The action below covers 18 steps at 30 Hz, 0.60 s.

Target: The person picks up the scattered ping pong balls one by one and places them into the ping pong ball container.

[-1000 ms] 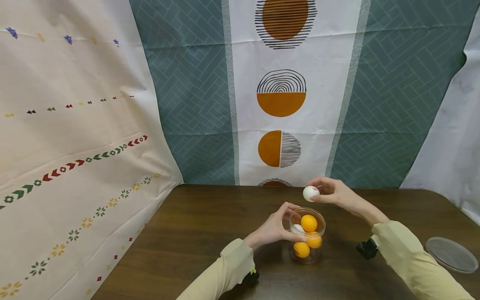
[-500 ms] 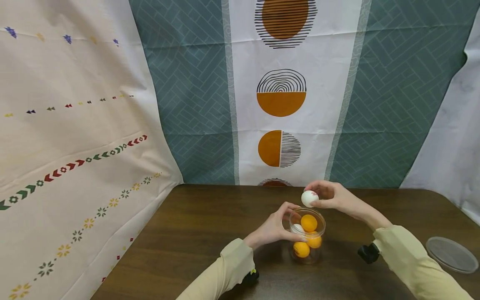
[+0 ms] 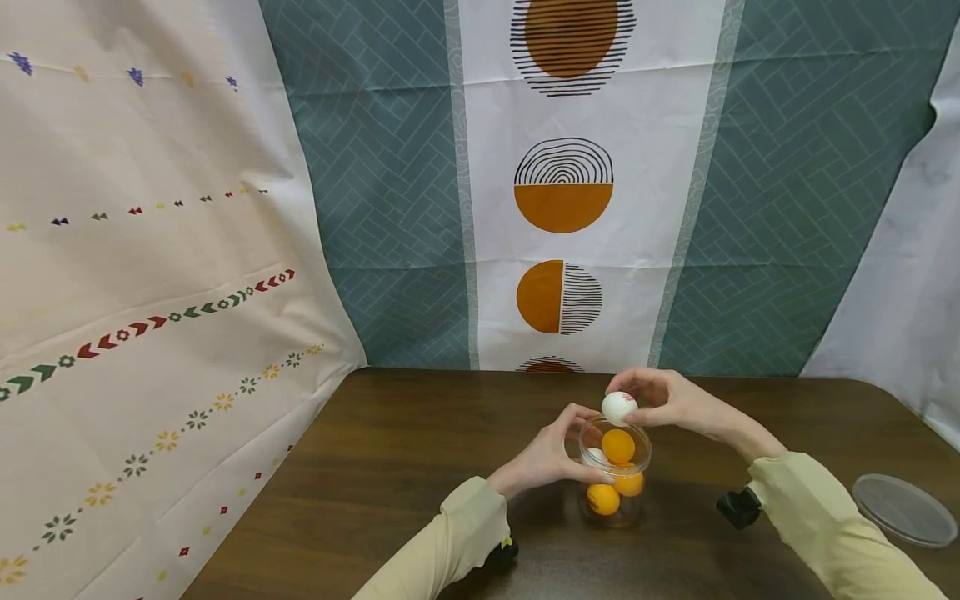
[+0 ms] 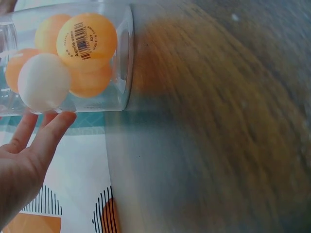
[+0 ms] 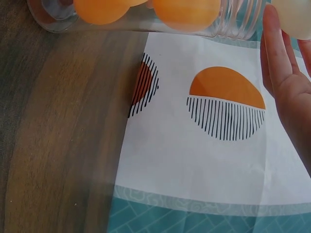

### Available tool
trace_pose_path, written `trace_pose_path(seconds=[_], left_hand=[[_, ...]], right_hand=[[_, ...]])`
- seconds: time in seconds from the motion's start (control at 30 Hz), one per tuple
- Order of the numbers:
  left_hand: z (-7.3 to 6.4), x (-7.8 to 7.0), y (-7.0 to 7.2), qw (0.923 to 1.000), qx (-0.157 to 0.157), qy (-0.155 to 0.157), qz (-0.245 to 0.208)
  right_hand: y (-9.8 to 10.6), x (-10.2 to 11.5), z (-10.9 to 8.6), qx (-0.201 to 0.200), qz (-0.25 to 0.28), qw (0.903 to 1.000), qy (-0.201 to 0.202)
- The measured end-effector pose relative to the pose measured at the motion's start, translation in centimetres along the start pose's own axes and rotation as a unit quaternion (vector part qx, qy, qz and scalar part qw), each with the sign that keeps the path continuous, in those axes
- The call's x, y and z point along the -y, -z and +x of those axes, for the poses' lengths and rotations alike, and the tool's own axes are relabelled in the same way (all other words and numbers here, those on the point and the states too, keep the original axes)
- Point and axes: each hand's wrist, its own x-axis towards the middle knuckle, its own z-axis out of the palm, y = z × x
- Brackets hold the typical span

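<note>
A clear jar (image 3: 648, 443) stands upright on the table, holding several orange ping-pong balls (image 3: 618, 447) and a white one (image 4: 44, 82). My left hand (image 3: 551, 454) grips the jar near its top, thumb in front and fingers around the far left side. Just above the mouth, my right hand (image 3: 669, 403) pinches another white ping-pong ball (image 3: 619, 408) with red print. In the right wrist view, this ball (image 5: 295, 17) sits close to the jar's threaded rim; whether they touch, I cannot tell. Printed lettering shows on one orange ball (image 4: 87, 39) in the left wrist view.
A round translucent lid (image 3: 903, 509) lies on the right of the dark wooden table (image 3: 405, 467). Behind the table hangs a patterned cloth (image 3: 562, 250), and a cream cloth (image 3: 150, 292) drapes along the left side.
My right hand has come down and slightly left, bringing the white ping-pong ball to the jar's mouth. The left hand and the jar have stayed in place.
</note>
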Motion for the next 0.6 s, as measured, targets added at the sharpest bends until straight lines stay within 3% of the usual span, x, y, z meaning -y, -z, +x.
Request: trace_pose_path(seconds=[0.6], left_hand=[[0.05,0.00,-0.03,1.0000,0.003,0.000,0.001]], right_hand=[[-0.41,-0.17,-0.45,0.010,0.004,0.9999,0.011]])
